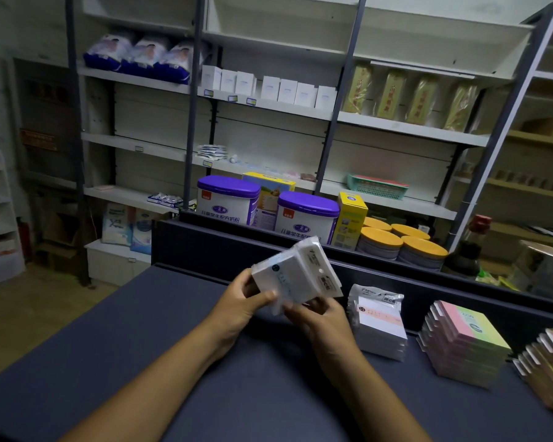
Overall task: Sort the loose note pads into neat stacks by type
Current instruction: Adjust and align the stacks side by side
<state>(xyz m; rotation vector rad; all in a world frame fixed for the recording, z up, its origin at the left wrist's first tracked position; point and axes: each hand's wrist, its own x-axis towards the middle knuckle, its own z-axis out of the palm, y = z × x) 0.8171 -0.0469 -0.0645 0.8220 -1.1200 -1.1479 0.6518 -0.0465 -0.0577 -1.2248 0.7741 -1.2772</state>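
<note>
Both hands hold a small bundle of white note pads (296, 275) in clear wrappers, lifted above the dark table (141, 346). My left hand (248, 298) grips its left edge with the thumb on the front. My right hand (316, 312) pinches its lower edge from beneath. To the right on the table stands a stack of white pads (379, 325) with a pink strip. Further right is a stack of pink and green pads (463, 342). A yellow-green stack (549, 365) sits at the frame's right edge.
A raised dark ledge (224, 240) borders the table's far side. Behind it stand two purple-lidded milk powder tins (225, 200), a yellow box (351, 218), orange-lidded jars (403, 245) and a dark bottle (466, 247). White shelving (268, 106) with goods fills the background.
</note>
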